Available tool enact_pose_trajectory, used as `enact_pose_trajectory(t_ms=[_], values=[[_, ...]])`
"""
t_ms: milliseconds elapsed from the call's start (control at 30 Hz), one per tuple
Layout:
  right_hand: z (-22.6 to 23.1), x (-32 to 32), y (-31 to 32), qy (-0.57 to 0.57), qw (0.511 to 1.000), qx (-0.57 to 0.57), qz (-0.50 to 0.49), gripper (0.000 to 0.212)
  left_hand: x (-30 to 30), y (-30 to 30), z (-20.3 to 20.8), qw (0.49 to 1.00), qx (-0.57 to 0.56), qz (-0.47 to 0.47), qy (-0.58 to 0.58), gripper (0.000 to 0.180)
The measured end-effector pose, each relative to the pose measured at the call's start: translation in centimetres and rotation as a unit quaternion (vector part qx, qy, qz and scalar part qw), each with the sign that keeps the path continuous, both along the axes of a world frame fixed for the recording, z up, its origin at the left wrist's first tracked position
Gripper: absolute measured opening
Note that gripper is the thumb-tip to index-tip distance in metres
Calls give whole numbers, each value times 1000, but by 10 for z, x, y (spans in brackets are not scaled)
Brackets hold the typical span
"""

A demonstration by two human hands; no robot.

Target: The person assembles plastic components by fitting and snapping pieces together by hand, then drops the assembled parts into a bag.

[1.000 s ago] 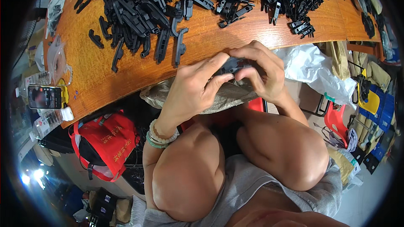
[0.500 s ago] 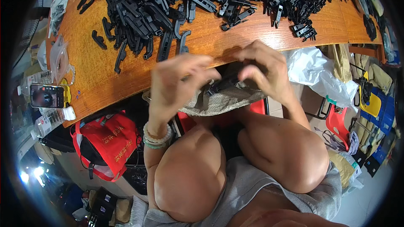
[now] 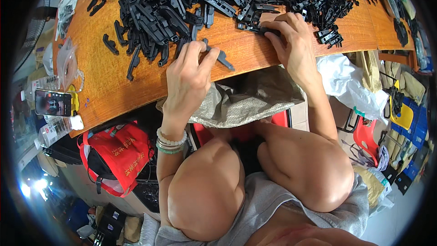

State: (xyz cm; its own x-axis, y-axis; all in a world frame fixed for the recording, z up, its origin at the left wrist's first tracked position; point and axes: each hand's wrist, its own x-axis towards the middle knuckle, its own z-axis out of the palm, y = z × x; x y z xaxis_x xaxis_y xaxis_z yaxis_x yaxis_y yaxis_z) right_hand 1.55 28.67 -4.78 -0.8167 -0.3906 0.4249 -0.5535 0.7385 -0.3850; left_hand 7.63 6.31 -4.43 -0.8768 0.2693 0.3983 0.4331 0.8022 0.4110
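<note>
Reaching over the near edge of the wooden table (image 3: 114, 79), the two hands stand well apart, each at its own black part; the left hand (image 3: 193, 61) has thumb and fingertips at a long black piece (image 3: 224, 60), which slants out past the thumb to the right, its far end bare on the wood; whether the fingers are clamped on it I cannot tell; the right hand (image 3: 284, 32) has thumb and forefinger curled about a small dark part (image 3: 270, 31), though how firmly they press is hidden; to lift well, I judge it best to take the long piece near its middle, thumb on one side and fingers on the other, and to draw the small part toward the wrist, clear of its neighbours; beyond the left hand a heap of long black pieces (image 3: 152, 18) crowds close and could snag; beyond the right hand lie tangled black clips (image 3: 318, 0), likely to drag along; below and between the hands a woven sack (image 3: 255, 105) hangs at the table edge, where a slipped part might drop; far left of the left hand rests a phone (image 3: 53, 103); below right of the right hand bunches a white plastic bag (image 3: 341, 77), out of the way
</note>
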Motion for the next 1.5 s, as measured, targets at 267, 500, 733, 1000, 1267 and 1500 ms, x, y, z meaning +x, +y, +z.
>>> enact_pose_trajectory(t_ms=[267,500,733,1000,1267,1500], values=[[10,16,6,-131,979,-138,-73,39,4,15,3,787,572,12,-230,17],[10,28,-6,-428,789,-440,21,40,2,25,0,691,634,-18,-346,30],[10,12,-17,-372,799,-472,-6,51,1,27,-4,692,622,11,-366,32],[1,3,-4,-381,799,-461,-63,53,7,20,-9,673,633,34,-380,32],[24,-5,1,-341,818,-463,-22,73,4,23,-7,662,640,23,-391,30],[36,-5,1,-308,899,-311,-14,44,1,27,-4,662,638,24,-393,32]])
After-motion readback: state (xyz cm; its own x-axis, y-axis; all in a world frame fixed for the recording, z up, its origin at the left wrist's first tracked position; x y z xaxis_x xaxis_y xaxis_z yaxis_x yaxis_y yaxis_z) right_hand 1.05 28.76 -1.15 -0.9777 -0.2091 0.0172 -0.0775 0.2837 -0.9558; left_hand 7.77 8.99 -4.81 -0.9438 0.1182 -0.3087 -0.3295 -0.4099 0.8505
